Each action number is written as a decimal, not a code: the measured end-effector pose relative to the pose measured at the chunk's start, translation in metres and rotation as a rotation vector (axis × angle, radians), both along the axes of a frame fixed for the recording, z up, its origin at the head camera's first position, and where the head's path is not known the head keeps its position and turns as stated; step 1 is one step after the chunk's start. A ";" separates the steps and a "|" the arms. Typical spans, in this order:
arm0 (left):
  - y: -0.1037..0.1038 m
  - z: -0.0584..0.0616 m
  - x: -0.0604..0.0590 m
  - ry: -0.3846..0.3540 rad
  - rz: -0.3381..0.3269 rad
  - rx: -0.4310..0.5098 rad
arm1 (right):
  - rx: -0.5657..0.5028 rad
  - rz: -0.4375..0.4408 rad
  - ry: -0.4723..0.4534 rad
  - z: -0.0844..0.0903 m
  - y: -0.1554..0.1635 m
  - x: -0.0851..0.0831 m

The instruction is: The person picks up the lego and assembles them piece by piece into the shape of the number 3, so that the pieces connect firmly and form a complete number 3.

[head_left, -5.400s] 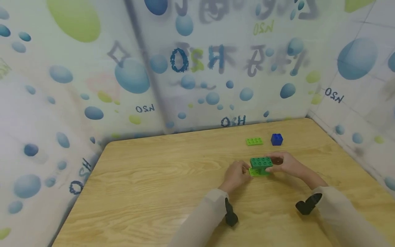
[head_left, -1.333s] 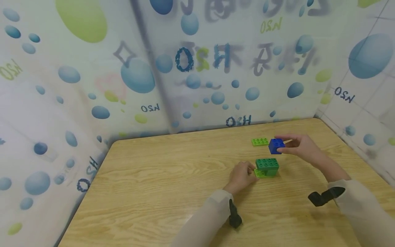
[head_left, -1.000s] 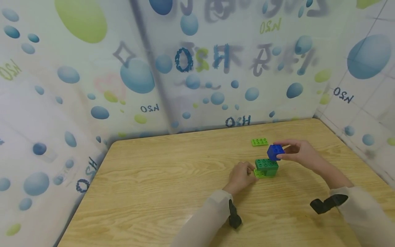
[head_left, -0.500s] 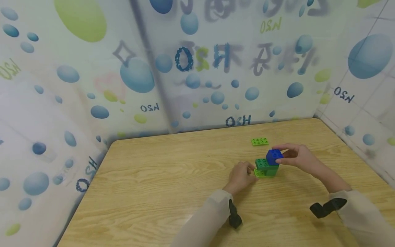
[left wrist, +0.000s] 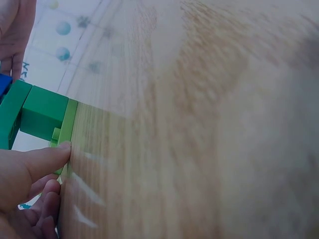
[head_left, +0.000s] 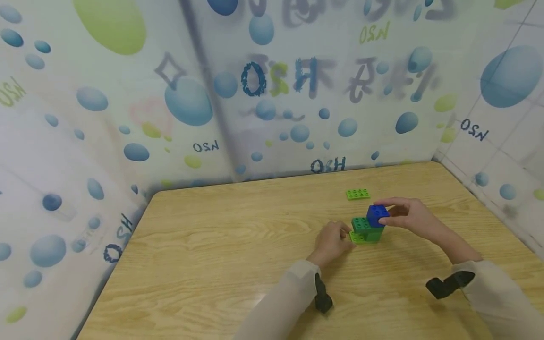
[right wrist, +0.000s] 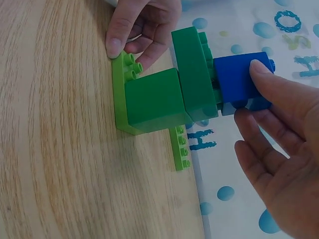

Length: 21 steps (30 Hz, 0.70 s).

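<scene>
In the head view my left hand point(head_left: 331, 243) pinches the left end of a light green flat building plate point(head_left: 357, 238) on the table; its thumb shows on the edge in the left wrist view. On that plate stands a green brick point(right wrist: 154, 102), topped by a longer dark green brick point(right wrist: 192, 74) that overhangs it. My right hand point(head_left: 410, 218) holds a blue brick point(head_left: 377, 215) by its sides, thumb on the near face. The blue brick sits over the right end of the dark green brick; studs show in a narrow gap between them in the right wrist view.
Behind the stack, a second light green plate point(head_left: 358, 194) lies loose on the wooden table point(head_left: 221, 245). A patterned sheet wall point(head_left: 272, 127) rises along the table's back edge and sides.
My right hand has let go of the green stack, picked up the blue brick from the back right, and brought it down onto the dark green brick. The left hand has stayed at the plate.
</scene>
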<state>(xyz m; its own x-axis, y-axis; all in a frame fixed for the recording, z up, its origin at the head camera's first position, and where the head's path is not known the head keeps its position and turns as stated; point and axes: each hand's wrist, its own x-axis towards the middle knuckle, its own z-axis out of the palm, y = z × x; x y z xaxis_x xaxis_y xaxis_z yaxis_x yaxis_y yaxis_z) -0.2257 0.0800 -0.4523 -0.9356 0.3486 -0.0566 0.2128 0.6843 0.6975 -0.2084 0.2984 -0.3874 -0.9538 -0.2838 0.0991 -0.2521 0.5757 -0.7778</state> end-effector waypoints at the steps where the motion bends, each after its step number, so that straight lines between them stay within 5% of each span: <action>1: 0.000 0.000 0.000 0.001 0.000 0.001 | 0.001 -0.001 -0.001 0.000 0.000 0.000; 21: 0.000 0.001 -0.001 0.023 -0.022 -0.002 | 0.038 0.034 0.040 -0.003 0.001 -0.007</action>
